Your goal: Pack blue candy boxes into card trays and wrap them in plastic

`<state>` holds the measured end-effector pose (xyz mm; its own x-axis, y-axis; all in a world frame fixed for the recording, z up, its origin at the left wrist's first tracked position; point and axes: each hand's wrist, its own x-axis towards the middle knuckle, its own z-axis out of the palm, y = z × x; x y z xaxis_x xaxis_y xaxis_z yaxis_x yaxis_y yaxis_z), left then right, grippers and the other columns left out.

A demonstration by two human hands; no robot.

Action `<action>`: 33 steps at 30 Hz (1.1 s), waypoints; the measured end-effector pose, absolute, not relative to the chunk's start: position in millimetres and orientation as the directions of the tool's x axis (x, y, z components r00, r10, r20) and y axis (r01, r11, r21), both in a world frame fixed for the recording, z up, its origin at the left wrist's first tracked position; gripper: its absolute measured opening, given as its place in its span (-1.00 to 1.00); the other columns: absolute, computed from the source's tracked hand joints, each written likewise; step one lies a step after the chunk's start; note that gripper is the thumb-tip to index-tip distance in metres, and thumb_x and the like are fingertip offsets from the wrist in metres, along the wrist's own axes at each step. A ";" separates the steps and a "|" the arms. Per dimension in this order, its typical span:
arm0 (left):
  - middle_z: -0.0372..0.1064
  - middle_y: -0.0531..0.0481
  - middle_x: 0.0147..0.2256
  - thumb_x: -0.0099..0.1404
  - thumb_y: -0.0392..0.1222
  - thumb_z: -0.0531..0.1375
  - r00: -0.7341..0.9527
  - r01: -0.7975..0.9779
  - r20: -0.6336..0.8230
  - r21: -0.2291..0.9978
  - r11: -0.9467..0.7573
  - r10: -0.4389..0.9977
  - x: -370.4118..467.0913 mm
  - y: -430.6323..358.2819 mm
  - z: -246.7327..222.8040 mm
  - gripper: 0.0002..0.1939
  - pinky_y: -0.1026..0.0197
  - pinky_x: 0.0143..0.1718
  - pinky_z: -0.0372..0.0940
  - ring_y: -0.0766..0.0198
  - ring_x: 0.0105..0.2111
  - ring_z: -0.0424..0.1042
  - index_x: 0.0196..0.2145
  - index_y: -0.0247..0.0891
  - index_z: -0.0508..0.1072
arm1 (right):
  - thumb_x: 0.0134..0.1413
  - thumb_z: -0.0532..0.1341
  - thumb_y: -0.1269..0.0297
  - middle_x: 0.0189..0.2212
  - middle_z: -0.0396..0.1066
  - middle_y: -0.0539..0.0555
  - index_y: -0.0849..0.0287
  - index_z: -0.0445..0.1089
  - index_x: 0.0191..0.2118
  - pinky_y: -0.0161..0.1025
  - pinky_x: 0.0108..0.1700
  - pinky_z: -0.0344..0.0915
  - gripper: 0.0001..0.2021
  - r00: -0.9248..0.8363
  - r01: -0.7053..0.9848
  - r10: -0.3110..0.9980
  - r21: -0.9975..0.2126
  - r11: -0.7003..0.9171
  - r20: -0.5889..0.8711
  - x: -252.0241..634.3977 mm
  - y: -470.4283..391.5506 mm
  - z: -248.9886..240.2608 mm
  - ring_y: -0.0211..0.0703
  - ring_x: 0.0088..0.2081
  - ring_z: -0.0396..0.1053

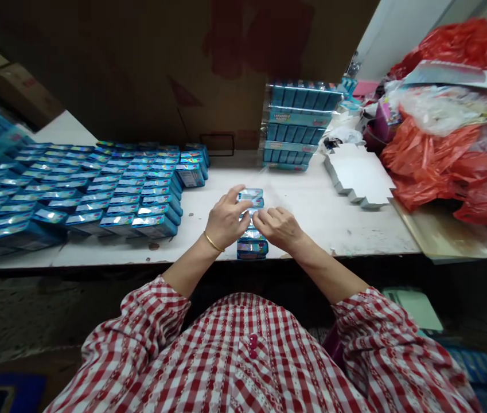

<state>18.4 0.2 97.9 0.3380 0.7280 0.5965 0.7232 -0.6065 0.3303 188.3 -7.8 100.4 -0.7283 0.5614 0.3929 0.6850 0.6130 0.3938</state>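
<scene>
A short column of small blue boxes point(252, 248) with shiny tops lies on the white table, close to its front edge. Over the left side of this column is my left hand point(226, 219), its fingers curved but apart, with the fingertips at the boxes. From the other side my right hand point(280, 228) comes in, fingers curled and thumb and forefinger pinched together above the middle boxes. Whatever it pinches is too small or hidden to make out. Both hands partly cover the middle of the column.
Many blue boxes point(114, 201) stand in tight rows on the left of the white table point(209, 229). Clear-wrapped trays of blue boxes point(297, 126) are stacked behind. White flat cartons point(359, 175) and red plastic bags point(432, 166) lie right. A large cardboard box point(140, 69) rises at the back.
</scene>
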 end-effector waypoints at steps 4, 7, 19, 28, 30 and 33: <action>0.40 -0.06 -0.29 0.23 -0.18 0.10 0.425 0.757 0.472 0.282 -0.589 0.773 19.1 2.2 97.8 -0.82 0.25 -0.24 0.29 0.27 -0.31 0.39 -0.25 -0.26 0.43 | 0.18 -0.06 0.52 -0.60 0.28 0.02 0.24 0.37 -0.34 -0.20 -0.46 -0.15 -0.73 -0.689 0.724 0.528 0.433 0.537 0.497 192.3 -2.4 100.3 -0.28 -0.54 0.12; 0.38 -0.05 -0.32 0.22 -0.06 0.13 0.460 0.784 0.426 0.216 -0.581 0.779 19.3 5.1 96.9 -0.68 0.28 -0.33 0.27 0.27 -0.35 0.39 -0.11 -0.23 0.40 | 0.21 -0.04 0.46 -0.61 0.27 0.01 0.25 0.36 -0.31 -0.21 -0.46 -0.16 -0.77 -0.697 0.713 0.478 0.446 0.540 0.535 192.1 -3.2 103.8 -0.28 -0.54 0.11; 0.32 -0.07 -0.14 0.24 -0.17 0.12 -0.151 0.444 0.633 0.730 -0.520 0.760 16.5 55.0 69.0 -0.74 0.33 -0.28 0.33 0.42 -0.38 0.39 -0.14 -0.25 0.45 | 0.20 -0.03 0.26 -0.40 0.44 0.15 0.19 0.40 -0.16 -0.28 -0.42 0.03 -0.71 0.084 0.993 0.968 -0.105 -0.060 0.236 222.3 29.6 70.9 -0.15 -0.42 0.32; 0.43 -0.02 -0.15 0.25 -0.22 0.14 -0.260 -0.515 -0.123 0.856 -0.030 0.958 26.7 81.0 99.0 -0.54 0.50 -0.61 0.21 0.37 -0.30 0.47 0.10 -0.11 0.19 | 0.20 -0.08 0.19 -0.13 0.42 0.05 0.03 0.05 0.20 -0.35 -0.45 0.26 -0.56 0.397 0.330 0.833 -0.907 0.261 0.385 193.5 87.0 94.6 -0.37 -0.50 0.30; 0.44 -0.01 -0.17 0.25 -0.27 0.14 -0.175 -0.588 -0.220 0.805 0.077 0.960 24.2 90.4 93.8 -0.65 0.51 -0.59 0.24 0.37 -0.27 0.47 0.00 -0.16 0.28 | 0.13 0.03 0.24 -0.22 0.46 0.03 0.10 0.15 0.11 -0.41 -0.61 0.16 -0.59 0.435 0.082 0.883 -0.984 0.157 0.177 188.0 100.9 83.8 -0.44 -0.65 0.20; 0.46 -0.03 -0.33 0.27 -0.43 0.05 -0.059 -0.625 -0.410 0.726 0.287 0.910 20.7 115.6 76.5 -0.80 0.53 -0.53 0.28 0.43 -0.37 0.48 -0.16 -0.31 0.34 | 0.01 0.15 0.33 -0.45 0.47 -0.01 0.25 0.32 -0.24 -0.43 -0.77 -0.11 -0.83 0.388 -0.198 0.902 -0.973 -0.117 -0.188 182.1 125.9 67.6 -0.52 -0.78 0.01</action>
